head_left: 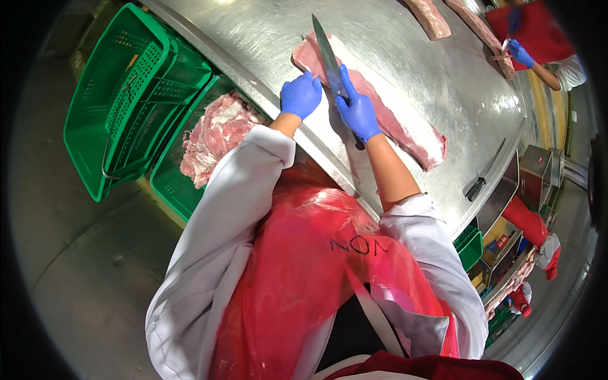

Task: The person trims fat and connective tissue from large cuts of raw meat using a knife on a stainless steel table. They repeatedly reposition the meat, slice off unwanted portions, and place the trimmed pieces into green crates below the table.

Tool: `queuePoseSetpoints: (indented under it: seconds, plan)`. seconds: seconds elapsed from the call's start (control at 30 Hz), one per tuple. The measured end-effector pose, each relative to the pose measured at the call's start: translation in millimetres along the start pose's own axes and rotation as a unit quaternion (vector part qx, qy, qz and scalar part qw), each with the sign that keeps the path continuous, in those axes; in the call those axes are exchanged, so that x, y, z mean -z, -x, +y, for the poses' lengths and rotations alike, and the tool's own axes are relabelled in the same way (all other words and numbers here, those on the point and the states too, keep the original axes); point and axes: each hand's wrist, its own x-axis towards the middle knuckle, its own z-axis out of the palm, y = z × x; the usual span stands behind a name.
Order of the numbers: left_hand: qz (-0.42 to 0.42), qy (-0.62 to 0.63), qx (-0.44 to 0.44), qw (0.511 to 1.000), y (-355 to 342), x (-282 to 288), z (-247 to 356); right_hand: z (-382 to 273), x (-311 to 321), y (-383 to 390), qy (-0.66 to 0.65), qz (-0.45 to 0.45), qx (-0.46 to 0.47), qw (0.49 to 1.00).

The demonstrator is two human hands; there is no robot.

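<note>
A long pork loin (pixel 411 123), pink with a white fat layer, lies diagonally on the steel table (pixel 475 101). My right hand (pixel 356 107), in a blue glove, grips a long knife (pixel 329 57) over the loin, index finger along the blade, which points away from me. My left hand (pixel 300 96), also blue-gloved, has its fingers curled at the loin’s left edge, near the knife. A second knife (pixel 475 189) with a black handle lies toward the table’s right edge.
Green crates (pixel 88 152) stand left of the table, one holding pork pieces (pixel 209 136). More loins (pixel 427 16) lie at the far side, where another person’s gloved hand (pixel 520 54) works with meat. Other people in red aprons (pixel 532 221) stand along benches at the right.
</note>
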Motion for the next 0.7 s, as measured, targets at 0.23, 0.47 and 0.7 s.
queuePoseSetpoints:
  seconds: [0.23,0.47,0.7]
  plan:
    - [-0.071,-0.004,0.078,0.994,-5,19,25,4,1,-7,0.0,0.034,-0.03,0.999]
    - [-0.1,0.017,0.089,0.991,-14,11,8,15,4,-8,-0.103,0.062,-0.062,0.991]
    - [-0.101,0.053,0.113,0.987,-7,26,35,37,-4,-10,-0.081,0.095,-0.023,0.992]
